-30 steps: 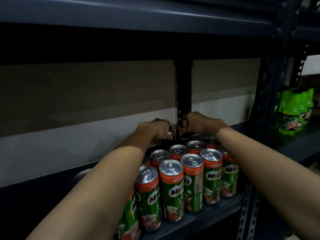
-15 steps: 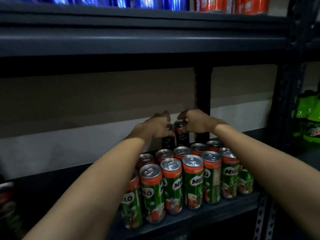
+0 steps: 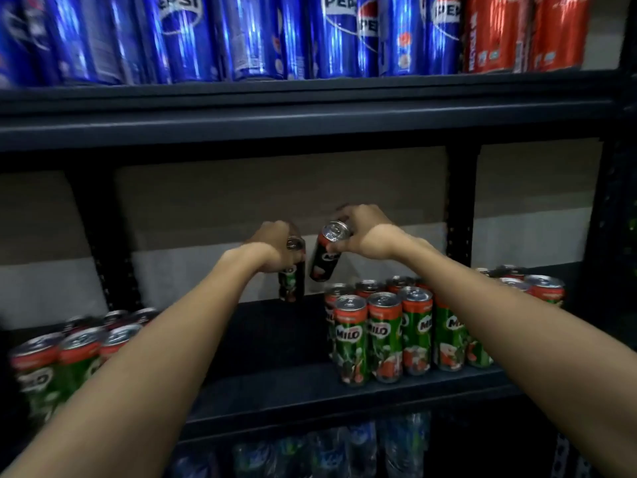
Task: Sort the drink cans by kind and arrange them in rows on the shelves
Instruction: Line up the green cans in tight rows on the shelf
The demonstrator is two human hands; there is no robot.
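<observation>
On the dark metal middle shelf [image 3: 344, 398], at 4 o'clock, stands a block of slim green-and-red Milo cans [image 3: 386, 336] in rows; at 8 o'clock, more of the same cans [image 3: 69, 357], blurred. Beyond them, near the centre, the left hand [image 3: 272, 248] curls round an upright Milo can [image 3: 292, 279] held above the shelf. Just beside it at 1 o'clock, the right hand [image 3: 365, 232] pinches the top of a second, tilted Milo can [image 3: 325, 255]. Farthest, at 12 o'clock on the upper shelf [image 3: 310, 108], stand blue Pepsi cans [image 3: 241, 36], with red cans [image 3: 524, 32] at 1 o'clock.
</observation>
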